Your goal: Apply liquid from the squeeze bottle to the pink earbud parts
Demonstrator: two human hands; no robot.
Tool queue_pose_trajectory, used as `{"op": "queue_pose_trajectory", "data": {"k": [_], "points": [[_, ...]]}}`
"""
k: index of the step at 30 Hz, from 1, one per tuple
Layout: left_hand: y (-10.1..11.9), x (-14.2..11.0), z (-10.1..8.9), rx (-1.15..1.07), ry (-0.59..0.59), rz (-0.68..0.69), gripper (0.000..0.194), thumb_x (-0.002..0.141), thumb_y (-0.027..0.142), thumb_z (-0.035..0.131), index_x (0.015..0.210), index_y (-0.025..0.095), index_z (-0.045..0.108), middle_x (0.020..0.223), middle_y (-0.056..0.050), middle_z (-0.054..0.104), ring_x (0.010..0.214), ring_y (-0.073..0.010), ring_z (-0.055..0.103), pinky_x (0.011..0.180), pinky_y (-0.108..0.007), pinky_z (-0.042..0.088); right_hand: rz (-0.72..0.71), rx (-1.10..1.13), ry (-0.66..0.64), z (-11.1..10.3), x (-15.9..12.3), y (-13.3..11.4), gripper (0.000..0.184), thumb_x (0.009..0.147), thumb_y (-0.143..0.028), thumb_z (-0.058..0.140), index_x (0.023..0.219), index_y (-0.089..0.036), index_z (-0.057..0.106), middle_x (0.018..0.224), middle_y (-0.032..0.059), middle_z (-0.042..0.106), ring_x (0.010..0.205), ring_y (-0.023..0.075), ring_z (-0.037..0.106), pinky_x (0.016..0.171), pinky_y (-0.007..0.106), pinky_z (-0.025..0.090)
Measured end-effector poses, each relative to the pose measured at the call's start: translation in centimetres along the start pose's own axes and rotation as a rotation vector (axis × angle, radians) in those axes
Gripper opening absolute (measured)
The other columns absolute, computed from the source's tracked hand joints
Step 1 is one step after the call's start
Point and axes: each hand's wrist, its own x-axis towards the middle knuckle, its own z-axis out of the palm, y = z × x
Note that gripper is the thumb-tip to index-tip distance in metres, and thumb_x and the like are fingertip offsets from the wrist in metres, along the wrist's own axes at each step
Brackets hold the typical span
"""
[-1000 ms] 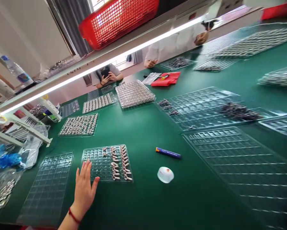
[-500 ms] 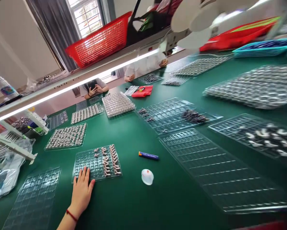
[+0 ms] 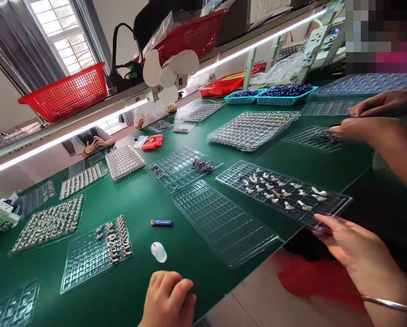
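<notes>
Where the near edge of the table [image 3: 131,200] runs past the right hand [image 3: 356,247], a thin see-through tray [image 3: 231,176] is held with one end jutting over that edge; whether its other end is borne by the tabletop cannot be told. The tray is pinched by the near corner of the jutting end, thumb laid on top and fingers tucked beneath. Small white pieces [image 3: 269,195] are scattered loose across it. The tray may be judged light, bendy and rather slick, so with a grip on one side only it could be twisted and the pieces spilled. It is best taken by two opposite edges and kept level, with no squeeze put on the pieces, which seem hard and smooth. The left hand [image 3: 171,297] is loosely curled by the table's near edge, near a white domed thing [image 3: 159,252]; since its palm is hidden, whether anything is held cannot be told.
</notes>
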Motion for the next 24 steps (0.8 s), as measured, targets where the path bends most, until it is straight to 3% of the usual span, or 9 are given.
{"op": "queue_pose_trajectory", "data": {"k": [3, 5, 8, 11, 19, 24], "points": [[1.9, 5.4, 3.6, 0.096, -0.164, -0.096, 0.027, 0.086, 0.027, 0.066, 0.112, 0.023, 0.065, 0.106, -0.010, 0.067, 0.090, -0.0258, 0.066, 0.079, -0.043, 0.057, 0.107, 0.026, -0.072, 0.0, 0.5, -0.1, 0.032, 0.093, -0.033, 0.061, 0.119, -0.016, 0.059, 0.117, 0.0075, 0.062, 0.098, 0.0194, 0.064, 0.082, 0.039, 0.056], [1.9, 7.6, 5.1, 0.126, -0.257, -0.148, 0.042, 0.086, 0.039, 0.068, 0.125, 0.026, 0.062, 0.131, -0.014, 0.059, 0.115, -0.0333, 0.059, 0.095, -0.051, 0.052, 0.127, 0.049, -0.097, -0.3, 0.5, -0.2, 0.032, 0.093, -0.033, 0.061, 0.120, -0.017, 0.058, 0.117, 0.0074, 0.062, 0.097, 0.0192, 0.064, 0.081, 0.038, 0.056], [1.4, 8.9, 6.4, 0.110, -0.406, -0.178, 0.056, 0.088, 0.054, 0.060, 0.140, 0.034, 0.051, 0.154, -0.013, 0.038, 0.140, -0.0406, 0.035, 0.109, -0.061, 0.036, 0.124, 0.083, -0.141, -0.9, 0.3, 0.0, 0.030, 0.093, -0.033, 0.061, 0.119, -0.017, 0.058, 0.115, 0.0070, 0.062, 0.094, 0.0178, 0.064, 0.078, 0.036, 0.056], [1.1, 9.1, 7.2, 0.076, -0.518, -0.195, 0.055, 0.092, 0.058, 0.050, 0.143, 0.040, 0.045, 0.160, -0.008, 0.029, 0.145, -0.0405, 0.026, 0.113, -0.063, 0.028, 0.092, 0.114, -0.176, -1.5, 0.2, 0.2, 0.028, 0.094, -0.032, 0.060, 0.117, -0.016, 0.059, 0.109, 0.0057, 0.063, 0.086, 0.0152, 0.064, 0.072, 0.032, 0.056], [3.6, 11.0, 9.3, 0.003, -0.559, -0.154, 0.055, 0.094, 0.061, 0.042, 0.144, 0.038, 0.045, 0.160, -0.009, 0.029, 0.147, -0.0360, 0.024, 0.116, -0.059, 0.024, -0.058, 0.123, -0.217, -2.7, -0.1, -0.1, 0.020, 0.094, -0.031, 0.059, 0.106, -0.015, 0.059, 0.086, -0.0007, 0.060, 0.061, 0.0072, 0.055, 0.052, 0.021, 0.048], [5.9, 14.2, 11.9, -0.039, -0.555, -0.117, 0.059, 0.093, 0.062, 0.043, 0.144, 0.033, 0.047, 0.159, -0.014, 0.030, 0.146, -0.0389, 0.025, 0.116, -0.061, 0.022, -0.185, -0.034, -0.277, -3.9, -1.3, -0.9, 0.023, 0.095, -0.034, 0.058, 0.108, -0.016, 0.059, 0.088, -0.0002, 0.061, 0.063, 0.0083, 0.056, 0.055, 0.023, 0.050]]}}
